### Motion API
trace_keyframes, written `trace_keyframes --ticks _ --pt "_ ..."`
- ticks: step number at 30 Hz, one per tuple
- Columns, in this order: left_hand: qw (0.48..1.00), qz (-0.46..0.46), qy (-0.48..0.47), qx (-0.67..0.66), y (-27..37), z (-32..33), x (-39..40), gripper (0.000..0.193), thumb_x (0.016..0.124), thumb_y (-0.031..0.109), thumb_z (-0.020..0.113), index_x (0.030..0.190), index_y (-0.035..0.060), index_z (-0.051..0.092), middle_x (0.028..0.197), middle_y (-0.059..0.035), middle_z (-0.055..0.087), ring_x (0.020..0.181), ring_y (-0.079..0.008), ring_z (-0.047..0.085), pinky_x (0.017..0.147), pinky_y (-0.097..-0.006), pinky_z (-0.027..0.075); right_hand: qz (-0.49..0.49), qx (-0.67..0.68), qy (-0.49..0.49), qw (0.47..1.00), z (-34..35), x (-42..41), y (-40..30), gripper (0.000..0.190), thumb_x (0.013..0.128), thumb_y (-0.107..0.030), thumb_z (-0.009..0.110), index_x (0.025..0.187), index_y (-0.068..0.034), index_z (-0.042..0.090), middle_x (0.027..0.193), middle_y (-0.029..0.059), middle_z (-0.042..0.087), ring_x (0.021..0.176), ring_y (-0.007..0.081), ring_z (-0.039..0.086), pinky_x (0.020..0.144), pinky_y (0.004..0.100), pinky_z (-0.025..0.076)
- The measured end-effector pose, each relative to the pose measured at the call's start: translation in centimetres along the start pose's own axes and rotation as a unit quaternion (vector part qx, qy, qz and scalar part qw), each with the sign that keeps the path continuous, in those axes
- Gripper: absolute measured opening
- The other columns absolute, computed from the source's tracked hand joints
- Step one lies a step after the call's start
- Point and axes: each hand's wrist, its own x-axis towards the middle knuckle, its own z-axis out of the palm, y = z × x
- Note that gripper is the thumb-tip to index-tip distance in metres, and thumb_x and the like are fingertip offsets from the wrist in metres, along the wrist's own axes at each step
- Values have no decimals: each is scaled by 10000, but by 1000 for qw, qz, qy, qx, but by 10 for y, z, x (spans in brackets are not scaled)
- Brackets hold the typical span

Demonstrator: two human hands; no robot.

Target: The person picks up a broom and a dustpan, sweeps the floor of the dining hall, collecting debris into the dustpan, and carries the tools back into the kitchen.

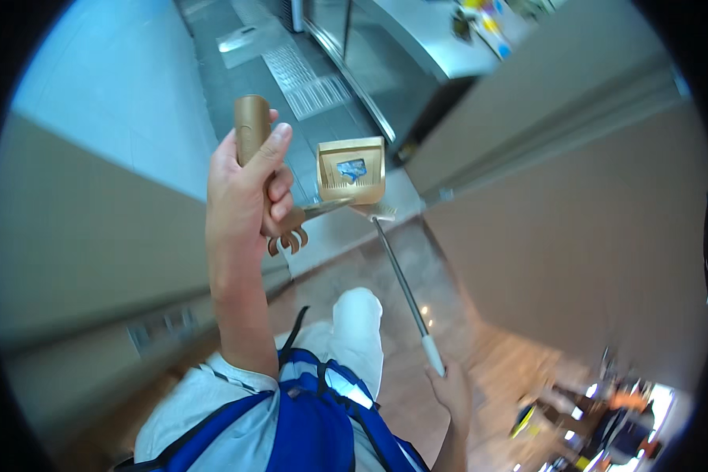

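Observation:
My left hand (pixel 248 177) is wrapped around the brown handle (pixel 252 127) of a long-handled dustpan, thumb along the grip. Small curved brown clips (pixel 292 239) stick out at the lower end of this handle. From there a metal shaft (pixel 330 206) leads to the tan dustpan (pixel 351 147), in which a blue and white scrap (pixel 353 170) lies. Lower right, my right hand (pixel 453 392) grips the white end of a metal pole (pixel 401 271). The pole runs up to a pale head (pixel 383 212), apparently a broom's, partly hidden beside the pan.
Brown-beige walls (pixel 566 248) flank a doorway with a pale threshold (pixel 330 242). Beyond it, a metal floor grating (pixel 307 88) is set in grey tile. A white counter (pixel 413 29) bears colourful items. Blurred objects (pixel 607 425) stand at lower right.

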Motion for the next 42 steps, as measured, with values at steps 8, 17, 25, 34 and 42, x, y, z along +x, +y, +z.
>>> trace_keyframes --ticks 8,17,25,34,42 --pt "985 52 149 73 96 13 208 327 808 200 590 1045 20 453 687 9 433 433 -35 365 380 -200 325 -55 237 -243 939 -95 276 -190 238 801 -121 550 1014 -15 563 572 -12 466 452 58 404 407 223 336" --pt "920 67 263 283 175 -61 413 185 788 194 598 813 29 518 628 21 449 572 -67 400 524 -240 359 -18 144 -325 934 -151 538 -471 95 797 -114 557 812 -24 529 540 -21 441 398 37 379 327 197 269" --pt "921 59 379 72 220 -172 680 171 814 127 568 904 59 439 550 31 381 367 -30 302 324 -195 245 45 303 -417 856 -52 781 -732 114 789 -79 560 858 -7 504 546 -19 438 376 36 359 333 194 270" --pt "919 116 376 29 281 -242 1055 175 821 123 570 897 60 427 534 40 358 352 -24 276 304 -195 213 14 249 -389 887 -46 958 -1021 172 801 -120 574 917 -22 494 571 -27 428 408 27 357 349 178 271" --pt "914 119 383 -60 350 -332 1362 174 802 79 569 837 80 399 534 26 346 351 -38 272 294 -203 215 -28 253 -414 874 5 1156 -1316 93 803 -120 558 811 -50 498 604 -12 466 433 19 390 358 164 286"
